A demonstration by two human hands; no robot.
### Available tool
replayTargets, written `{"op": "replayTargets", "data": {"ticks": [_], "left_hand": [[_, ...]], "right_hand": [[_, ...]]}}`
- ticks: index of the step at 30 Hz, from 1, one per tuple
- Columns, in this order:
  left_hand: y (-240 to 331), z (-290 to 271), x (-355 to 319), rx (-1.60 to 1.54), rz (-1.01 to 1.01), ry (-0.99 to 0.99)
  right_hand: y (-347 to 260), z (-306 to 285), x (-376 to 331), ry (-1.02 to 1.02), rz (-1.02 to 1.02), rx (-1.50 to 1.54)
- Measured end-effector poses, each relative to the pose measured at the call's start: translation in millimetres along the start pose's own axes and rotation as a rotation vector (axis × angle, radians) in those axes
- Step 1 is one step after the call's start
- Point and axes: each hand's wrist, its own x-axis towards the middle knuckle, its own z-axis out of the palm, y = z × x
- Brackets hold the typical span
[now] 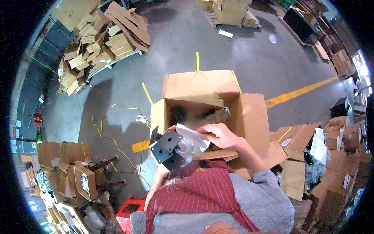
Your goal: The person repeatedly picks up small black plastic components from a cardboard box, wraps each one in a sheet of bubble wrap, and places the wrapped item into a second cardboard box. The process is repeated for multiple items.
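Over the near edge of an open cardboard box (249, 117) I hold black metal brackets (165, 147) with round holes. My left hand (160, 171) is mostly hidden beneath them and grips them from below. My right hand (220, 135) pinches the top of a clear plastic bag (191, 141) that lies against the brackets. Inside the box, deep in shadow, lies a bagged dark part (215, 115). I wear a red striped apron over a grey sleeve.
A heap of flattened cardboard (99, 39) lies at the far left. Open cartons with bagged parts stand at the left (78, 175) and right (311, 156). Yellow strapping (113, 140) trails on the concrete floor. A pallet of boxes (230, 13) stands far off.
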Motion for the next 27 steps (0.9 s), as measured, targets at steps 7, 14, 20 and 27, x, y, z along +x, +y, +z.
{"op": "replayTargets", "data": {"ticks": [7,14,20,27], "left_hand": [[6.2,-9.0,-1.5,0.122,0.055,-0.028],[24.8,-4.1,-8.7,0.170,0.109,0.081],[21.1,0.5,-22.9,-0.189,-0.257,0.161],[10.7,-0.6,-26.4,-0.224,-0.251,0.155]], "right_hand": [[-1.7,9.5,-3.9,0.114,0.046,-0.001],[-5.6,14.9,1.3,0.283,-0.166,-0.328],[-9.2,11.4,7.8,0.391,-0.424,-0.567],[0.9,15.8,6.3,0.330,-0.393,-0.553]]}}
